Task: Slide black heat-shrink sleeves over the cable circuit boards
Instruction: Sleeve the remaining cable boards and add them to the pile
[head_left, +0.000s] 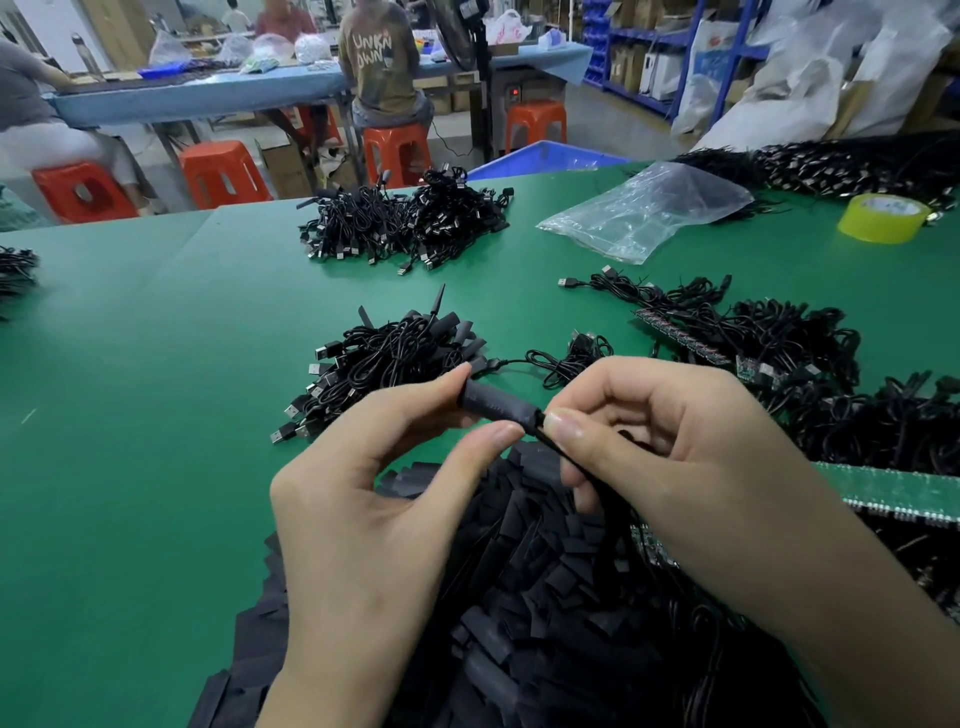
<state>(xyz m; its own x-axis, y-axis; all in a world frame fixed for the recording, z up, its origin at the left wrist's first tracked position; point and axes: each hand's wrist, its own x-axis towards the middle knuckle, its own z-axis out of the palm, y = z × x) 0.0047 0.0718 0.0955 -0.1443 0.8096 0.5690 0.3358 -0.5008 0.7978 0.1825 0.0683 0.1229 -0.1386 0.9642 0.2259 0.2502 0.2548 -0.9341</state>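
My left hand pinches a black heat-shrink sleeve between thumb and fingers, above the table's near middle. My right hand grips the thin black cable that leaves the sleeve's near end, thumb tip against the sleeve mouth. The board inside the sleeve is hidden. Another stretch of black cable runs from the sleeve's far end onto the green table. Below my hands lies a heap of flat loose black sleeves. A pile of sleeved cables sits just beyond my left hand.
Unsleeved cables with bare green boards lie at the right, beside a green board strip. Farther back are another cable bundle, a clear plastic bag and a yellow tape roll. People sit on orange stools behind.
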